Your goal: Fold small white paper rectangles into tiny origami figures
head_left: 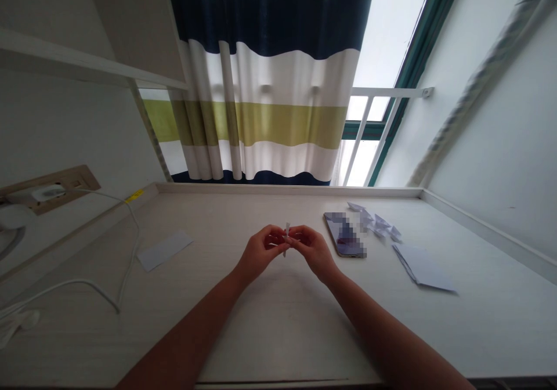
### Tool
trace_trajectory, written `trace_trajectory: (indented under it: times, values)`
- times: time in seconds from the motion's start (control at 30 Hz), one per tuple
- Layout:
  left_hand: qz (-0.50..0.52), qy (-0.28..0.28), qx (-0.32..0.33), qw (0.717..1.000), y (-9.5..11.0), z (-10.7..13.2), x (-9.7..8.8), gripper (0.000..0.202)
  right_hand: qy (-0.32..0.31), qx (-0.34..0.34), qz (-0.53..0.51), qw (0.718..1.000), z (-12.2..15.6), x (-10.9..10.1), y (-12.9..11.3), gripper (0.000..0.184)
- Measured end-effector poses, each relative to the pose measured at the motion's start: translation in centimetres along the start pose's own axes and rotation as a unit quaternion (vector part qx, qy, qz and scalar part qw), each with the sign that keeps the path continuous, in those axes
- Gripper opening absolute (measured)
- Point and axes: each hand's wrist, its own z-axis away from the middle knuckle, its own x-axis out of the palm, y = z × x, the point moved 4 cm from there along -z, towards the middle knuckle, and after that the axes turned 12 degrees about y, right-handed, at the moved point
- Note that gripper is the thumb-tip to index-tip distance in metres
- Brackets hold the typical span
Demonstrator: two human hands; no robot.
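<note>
Over the middle of the white desk [270,326], my left hand [262,248] and my right hand [314,251] meet fingertip to fingertip. Between them they pinch a small folded piece of white paper [287,228], seen nearly edge-on. Both hands are closed on it, and the fingers cover most of its surface. To the right of my right hand lies a smartphone [343,236], its screen blurred out. Beyond the phone sits a cluster of several small folded paper pieces [380,224]. A stack of white paper sheets [422,267] lies farther right.
A single white paper slip [165,249] lies on the left of the desk. A white cable [130,251] runs from the wall socket [50,190] across the left side. A raised ledge [287,189] edges the back, before a striped curtain [270,88].
</note>
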Motion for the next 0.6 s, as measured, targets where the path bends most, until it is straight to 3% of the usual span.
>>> trace_trajectory:
  times: [0.4,0.6]
  values:
    - [0.037,-0.003,-0.038,0.999,-0.09,-0.17,-0.14,0.028,-0.015,0.001,-0.012,1.0,0.02,-0.01,-0.33,0.022]
    - [0.006,0.008,-0.024,1.0,-0.25,-0.23,-0.24,0.032,-0.012,-0.049,0.054,0.997,0.13,0.07,-0.58,0.02]
